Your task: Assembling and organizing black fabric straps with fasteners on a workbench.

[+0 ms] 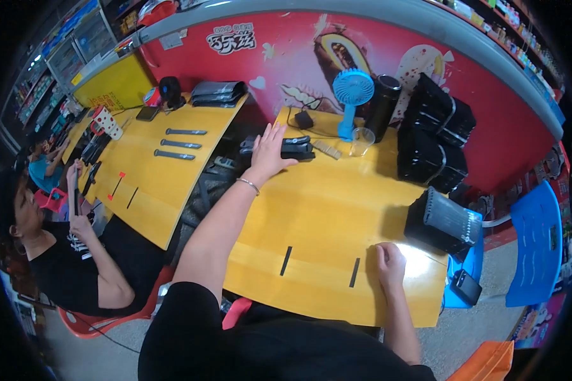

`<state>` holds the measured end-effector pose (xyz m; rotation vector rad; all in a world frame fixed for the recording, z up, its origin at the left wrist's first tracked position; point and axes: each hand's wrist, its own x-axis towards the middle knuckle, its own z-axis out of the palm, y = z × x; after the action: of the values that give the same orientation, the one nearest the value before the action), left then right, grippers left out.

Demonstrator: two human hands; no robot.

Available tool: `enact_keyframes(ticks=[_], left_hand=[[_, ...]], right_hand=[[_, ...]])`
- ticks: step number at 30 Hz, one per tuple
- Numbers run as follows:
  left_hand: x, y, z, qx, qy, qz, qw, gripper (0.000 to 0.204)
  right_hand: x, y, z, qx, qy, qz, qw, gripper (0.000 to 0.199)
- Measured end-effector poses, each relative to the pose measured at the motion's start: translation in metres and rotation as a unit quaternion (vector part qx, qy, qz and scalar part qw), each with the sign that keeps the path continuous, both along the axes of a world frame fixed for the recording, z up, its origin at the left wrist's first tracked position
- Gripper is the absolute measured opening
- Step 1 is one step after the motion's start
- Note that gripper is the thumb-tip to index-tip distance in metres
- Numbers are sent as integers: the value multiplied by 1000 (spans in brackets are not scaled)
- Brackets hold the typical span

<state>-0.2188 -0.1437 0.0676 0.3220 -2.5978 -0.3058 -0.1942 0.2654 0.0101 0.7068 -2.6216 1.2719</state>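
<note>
My left arm reaches to the far left part of the yellow table [311, 216]. There my left hand [270, 152] lies with fingers stretched out on a small pile of black strap-like pieces [296, 150]; the palm covers part of the pile. Beside the pile is a small tan flat piece [328, 149]. My right hand [392, 263] rests on the table near its right edge, fingers curled in, with nothing seen in them. Two short dark strips [286, 261] lie flat on the near part of the tabletop.
A blue fan [353, 95], clear cup [362, 142] and black cylinder [383, 108] stand at the back. Black wrapped bundles [432, 133] fill the right rear; another black stack [443, 222] sits at the right edge. A co-worker [51, 254] holds a dark strap at the left table.
</note>
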Motion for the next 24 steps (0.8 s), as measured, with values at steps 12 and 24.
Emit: enact_keyframes(ticks=[12,24], left_hand=[[25,-4,-13,-3,-63,1,998,64],[92,33,2,14,-94,13,995,57]], right_hand=[[1,-2,11,-26,-5,-3,1000,8],[0,3,1,-3,11,14,1000,9]])
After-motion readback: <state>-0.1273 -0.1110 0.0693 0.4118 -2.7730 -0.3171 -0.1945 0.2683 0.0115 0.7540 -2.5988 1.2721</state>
